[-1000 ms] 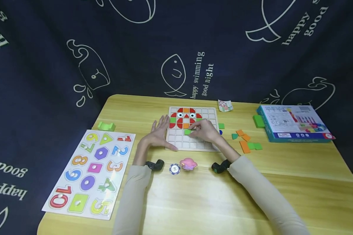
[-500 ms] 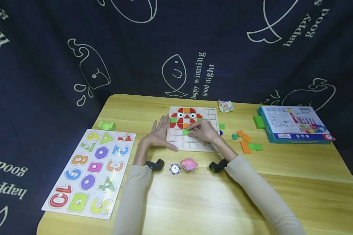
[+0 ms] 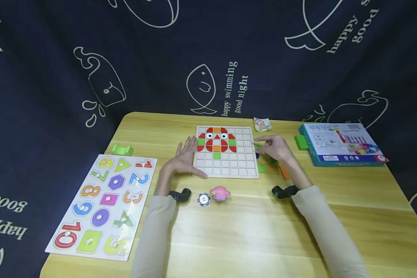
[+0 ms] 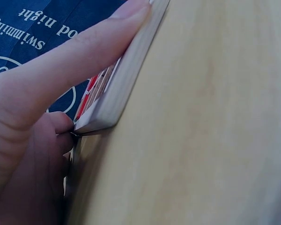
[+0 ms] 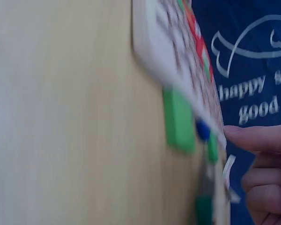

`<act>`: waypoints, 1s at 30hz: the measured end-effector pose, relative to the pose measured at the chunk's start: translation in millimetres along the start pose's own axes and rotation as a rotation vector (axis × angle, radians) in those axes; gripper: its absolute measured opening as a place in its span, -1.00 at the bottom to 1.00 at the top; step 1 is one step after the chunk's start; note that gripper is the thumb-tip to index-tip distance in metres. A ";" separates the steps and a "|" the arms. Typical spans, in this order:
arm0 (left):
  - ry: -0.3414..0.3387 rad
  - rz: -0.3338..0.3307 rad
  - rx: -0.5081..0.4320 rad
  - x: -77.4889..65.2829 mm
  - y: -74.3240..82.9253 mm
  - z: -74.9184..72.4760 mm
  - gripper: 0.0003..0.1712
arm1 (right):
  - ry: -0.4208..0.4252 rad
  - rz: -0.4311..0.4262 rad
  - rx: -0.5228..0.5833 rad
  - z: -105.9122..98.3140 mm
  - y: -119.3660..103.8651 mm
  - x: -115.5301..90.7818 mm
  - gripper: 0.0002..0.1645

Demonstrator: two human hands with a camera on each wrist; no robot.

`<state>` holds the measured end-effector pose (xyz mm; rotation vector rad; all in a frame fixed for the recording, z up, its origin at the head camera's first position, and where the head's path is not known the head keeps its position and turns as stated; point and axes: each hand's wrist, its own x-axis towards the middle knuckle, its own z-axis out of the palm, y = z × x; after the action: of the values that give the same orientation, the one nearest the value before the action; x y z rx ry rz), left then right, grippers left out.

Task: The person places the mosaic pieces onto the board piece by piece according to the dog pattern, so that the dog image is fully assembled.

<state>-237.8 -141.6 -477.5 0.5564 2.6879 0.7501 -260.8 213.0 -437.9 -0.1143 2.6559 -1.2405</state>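
Observation:
A wooden grid board (image 3: 229, 166) lies on the table with a red, orange, green and white tile figure in its upper left part. One green square tile (image 3: 216, 155) sits in the grid below that figure. My left hand (image 3: 182, 160) is spread at the board's near-left corner, with straight fingers along its left side and the thumb on its front edge. My right hand (image 3: 278, 147) is at the board's right edge, index finger and thumb apart beside a partly hidden green tile (image 3: 257, 146). A blue piece (image 3: 257, 155) lies just below the thumb.
Loose pieces lie to the right: a green tile (image 3: 262, 168) and an orange tile (image 3: 285, 172) partly under the wrist. A boxed set (image 3: 344, 144) stands farther right. On the left is a number puzzle board (image 3: 102, 208). A pink toy (image 3: 220, 193) and a chip (image 3: 204, 199) lie in front.
My right hand has let go of the green tile, which stays in the grid, and has moved right to the board's right edge. The left hand has stayed at the corner.

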 end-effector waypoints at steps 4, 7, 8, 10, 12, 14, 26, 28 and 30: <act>0.004 -0.003 -0.007 -1.8 -0.4 -1.1 0.73 | -0.051 0.067 0.011 -7.5 13.8 4.5 -0.50; 0.007 -0.005 -0.013 -2.4 -0.1 -1.5 0.73 | -0.062 0.092 0.031 -7.9 18.4 7.3 -0.52; 0.007 -0.004 -0.012 -2.2 -0.1 -1.5 0.73 | -0.055 0.098 0.033 -7.8 19.3 7.9 -0.53; 0.006 -0.003 -0.011 -2.2 0.1 -1.3 0.73 | -0.033 0.115 0.030 -8.2 21.4 8.5 -0.55; 0.004 -0.001 -0.008 -1.9 -0.1 -1.0 0.73 | -0.011 0.132 0.012 -9.3 23.3 8.2 -0.55; 0.003 0.002 -0.006 -1.2 -0.4 -0.3 0.73 | 0.015 0.147 -0.018 -10.8 24.8 7.5 -0.56; 0.007 0.001 -0.015 -1.1 1.0 0.4 0.71 | -0.079 -0.111 -0.020 30.2 -19.6 -14.6 -0.69; 0.008 0.000 -0.017 -1.2 1.6 -0.1 0.71 | -0.126 -0.129 0.004 48.5 -33.4 -18.1 -0.71; 0.009 0.002 -0.017 -1.0 2.2 -1.0 0.70 | -0.145 -0.145 0.009 65.3 -45.1 -19.6 -0.71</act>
<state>-236.7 -140.8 -475.3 0.5523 2.6872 0.7772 -228.2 138.1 -441.2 -0.3872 2.5553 -1.2351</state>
